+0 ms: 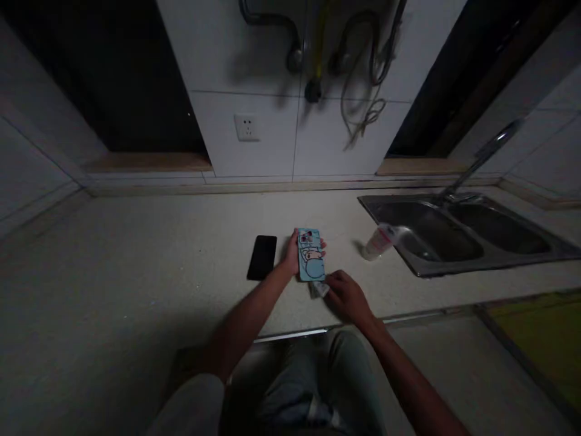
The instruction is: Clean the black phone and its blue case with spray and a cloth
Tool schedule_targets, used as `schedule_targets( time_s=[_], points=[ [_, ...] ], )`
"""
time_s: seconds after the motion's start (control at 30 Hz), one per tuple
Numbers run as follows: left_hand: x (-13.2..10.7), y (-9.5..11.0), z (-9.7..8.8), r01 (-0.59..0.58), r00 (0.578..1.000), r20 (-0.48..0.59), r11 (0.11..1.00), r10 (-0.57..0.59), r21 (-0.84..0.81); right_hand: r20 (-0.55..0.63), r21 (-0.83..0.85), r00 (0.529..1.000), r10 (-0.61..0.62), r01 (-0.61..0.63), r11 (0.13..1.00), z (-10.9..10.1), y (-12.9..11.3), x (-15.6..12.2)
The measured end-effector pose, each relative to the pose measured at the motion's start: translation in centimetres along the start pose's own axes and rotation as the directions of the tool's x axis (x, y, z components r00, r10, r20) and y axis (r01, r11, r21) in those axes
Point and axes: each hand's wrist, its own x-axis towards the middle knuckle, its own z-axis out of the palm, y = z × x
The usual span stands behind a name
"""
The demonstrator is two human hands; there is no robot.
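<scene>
My left hand (292, 253) is wrapped round a phone in a light-blue case (311, 260) with a cartoon figure on it. Its camera end points away from me, and fingertips show past the right edge. At the phone's lower right corner, my right hand (345, 293) has its fingers curled together. Beside those fingertips, just below the phone, is a small whitish, see-through piece (321, 289); whether the fingers grip it or the case corner is unclear. Left of the phone, a black phone or dark slab (262, 258) lies flat on the pale counter (181, 254).
A clear plastic cup (377, 243) with red print stands to the right, near a double steel sink (411, 266) with a tall faucet (481, 157). Hoses and a loose cord (363, 124) hang on the tiled wall, by a socket (247, 128).
</scene>
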Motion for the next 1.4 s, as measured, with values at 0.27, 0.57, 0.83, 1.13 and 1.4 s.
schedule_targets(
  time_s=[0.27,0.57,0.83,1.13,1.4],
  points=[
    [-0.3,0.0,0.2,0.017,1.0,-0.005,1.0,-0.017,0.003,-0.382,0.209,0.882,0.276,-0.209,0.955,-2.0,1.9,5.2],
    [-0.3,0.0,1.3,0.005,1.0,-0.031,0.999,-0.007,-0.039,-0.228,-0.194,0.968,0.109,-0.154,0.969,1.0,0.1,10.9],
    [-0.3,0.2,1.4,-0.015,0.998,-0.06,0.999,0.012,-0.051,-0.048,-0.399,0.991,-0.128,0.099,0.912,3.7,-0.7,2.3],
    [-0.2,0.1,1.3,-0.016,0.998,-0.061,1.0,0.017,0.004,-0.21,0.069,0.978,0.012,0.002,0.998,1.5,-0.4,1.7],
    [0.0,0.1,1.4,0.025,0.999,-0.032,1.0,-0.026,-0.006,-0.153,-0.275,0.973,0.171,-0.208,0.939,0.0,-0.9,7.2]
  ],
)
